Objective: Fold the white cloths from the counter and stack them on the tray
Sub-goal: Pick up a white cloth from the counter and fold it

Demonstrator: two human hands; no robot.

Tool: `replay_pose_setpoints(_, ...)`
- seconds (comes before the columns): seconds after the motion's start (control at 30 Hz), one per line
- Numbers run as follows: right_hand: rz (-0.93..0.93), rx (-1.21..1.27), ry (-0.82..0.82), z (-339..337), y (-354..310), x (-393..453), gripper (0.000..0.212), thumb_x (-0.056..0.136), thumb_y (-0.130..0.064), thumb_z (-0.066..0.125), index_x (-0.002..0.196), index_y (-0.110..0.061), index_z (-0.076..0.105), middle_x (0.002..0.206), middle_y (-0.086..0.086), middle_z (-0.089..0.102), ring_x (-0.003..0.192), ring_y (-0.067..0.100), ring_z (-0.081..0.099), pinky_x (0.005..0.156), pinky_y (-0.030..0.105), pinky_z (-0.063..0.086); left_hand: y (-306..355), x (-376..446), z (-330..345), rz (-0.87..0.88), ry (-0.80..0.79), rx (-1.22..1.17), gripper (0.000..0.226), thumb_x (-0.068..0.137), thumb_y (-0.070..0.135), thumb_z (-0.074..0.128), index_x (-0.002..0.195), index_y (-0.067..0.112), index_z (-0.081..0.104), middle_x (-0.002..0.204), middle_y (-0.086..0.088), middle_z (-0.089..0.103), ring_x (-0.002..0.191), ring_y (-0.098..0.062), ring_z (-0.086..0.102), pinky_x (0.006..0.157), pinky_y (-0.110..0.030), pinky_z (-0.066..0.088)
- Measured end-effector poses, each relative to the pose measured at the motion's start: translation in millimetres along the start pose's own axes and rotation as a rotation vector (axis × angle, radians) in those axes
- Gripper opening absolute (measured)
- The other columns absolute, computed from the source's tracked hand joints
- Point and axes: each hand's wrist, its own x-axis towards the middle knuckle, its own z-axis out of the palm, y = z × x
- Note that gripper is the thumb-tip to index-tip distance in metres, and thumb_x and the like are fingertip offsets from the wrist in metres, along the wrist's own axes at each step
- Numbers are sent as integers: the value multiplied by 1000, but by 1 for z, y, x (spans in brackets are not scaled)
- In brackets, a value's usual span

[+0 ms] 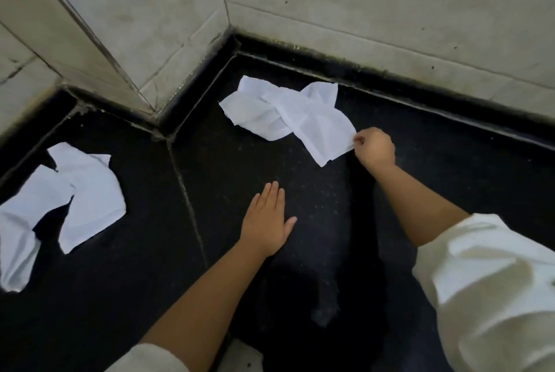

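Observation:
A crumpled white cloth [288, 116] lies on the black counter [228, 161] near the back corner. My right hand [374, 146] pinches its near right edge between thumb and fingers. My left hand [268, 221] lies flat on the bare counter, fingers straight, a little in front of that cloth and not touching it. Another pile of crumpled white cloth [69, 203] rests at the far left of the counter. No tray is in view.
Grey tiled walls [360, 5] rise behind the counter, and a wall corner [99, 50] juts out at the left. A raised black lip runs along the back edge. A seam [187, 200] crosses the counter between the two cloth piles.

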Motion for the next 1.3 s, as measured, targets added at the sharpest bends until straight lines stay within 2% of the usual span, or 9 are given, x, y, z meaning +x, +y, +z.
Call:
replay_pose_setpoints(0.3, -92, 300, -66, -31, 10, -64, 16, 79, 7, 52, 81, 1, 67, 93, 18, 67, 84, 23, 56, 61, 11, 35, 30, 11, -13, 61, 324, -218, 66, 92, 36, 51, 144, 4, 26, 150, -13, 31, 142, -25, 24, 115, -36, 25)
replay_pose_setpoints(0.4, -28, 481, -163, -44, 31, -104, 28, 79, 4, 61, 62, -18, 56, 70, -1, 59, 72, 13, 52, 60, 5, 39, 53, 24, -8, 231, 375, -167, 49, 55, 22, 88, 99, 6, 70, 100, -10, 71, 94, -27, 69, 74, -36, 58)
replay_pose_setpoints(0.47, 23, 556, -208, -48, 46, -127, 37, 79, 2, 63, 59, -26, 52, 66, -7, 53, 64, 4, 51, 61, 8, 39, 63, 26, 1, 312, 379, -92, 30, 39, 16, 92, 61, 12, 72, 64, 0, 69, 57, -20, 68, 46, -26, 54)
replay_pose_setpoints(0.53, 70, 595, -200, -51, 61, -145, 37, 80, 1, 64, 59, -27, 51, 66, -7, 51, 60, 1, 48, 58, 6, 39, 73, 22, 8, 390, 373, -43, 16, 53, 21, 81, 48, 14, 68, 54, 3, 64, 49, -17, 63, 40, -23, 49)
replay_pose_setpoints(0.67, 100, 629, -173, -59, 78, -169, 35, 80, -1, 64, 60, -26, 51, 65, -7, 50, 65, 9, 47, 65, 18, 40, 84, 0, 19, 490, 251, 89, 32, 51, 51, 81, 53, 21, 69, 56, 7, 62, 52, -10, 62, 45, -24, 49)
replay_pose_setpoints(0.77, 93, 610, -183, -68, 81, -184, 36, 79, 0, 64, 61, -27, 48, 65, -8, 46, 63, 7, 45, 62, 16, 38, 93, -13, 22, 542, 296, 98, 29, 47, 34, 87, 44, 20, 61, 47, 6, 57, 44, -11, 58, 45, -18, 45)
replay_pose_setpoints(1.0, -24, 216, -95, -109, 96, -202, 27, 75, 9, 49, 96, -9, 54, 73, -4, 42, 73, 18, 44, 57, 19, 31, 104, -36, -33, 449, 411, -256, 25, 72, 30, 32, 56, 13, 40, 59, -14, 54, 58, -25, 51, 51, -32, 36)
replay_pose_setpoints(1.13, -70, 6, 46, -142, 106, -200, 24, 78, 6, 46, 94, 3, 64, 98, 19, 58, 95, 34, 55, 78, 33, 43, 117, -43, -89, 327, 543, -602, 28, 77, 14, 46, 52, 16, 33, 52, 3, 35, 51, -8, 33, 52, -19, 27)
replay_pose_setpoints(1.3, -3, -192, 171, -183, 117, -193, 20, 81, -4, 46, 91, -3, 62, 101, 18, 65, 96, 36, 57, 74, 36, 44, 143, -53, -132, 322, 484, -634, 35, 77, 0, 54, 57, 21, 34, 53, 4, 34, 54, -15, 33, 57, -27, 28)
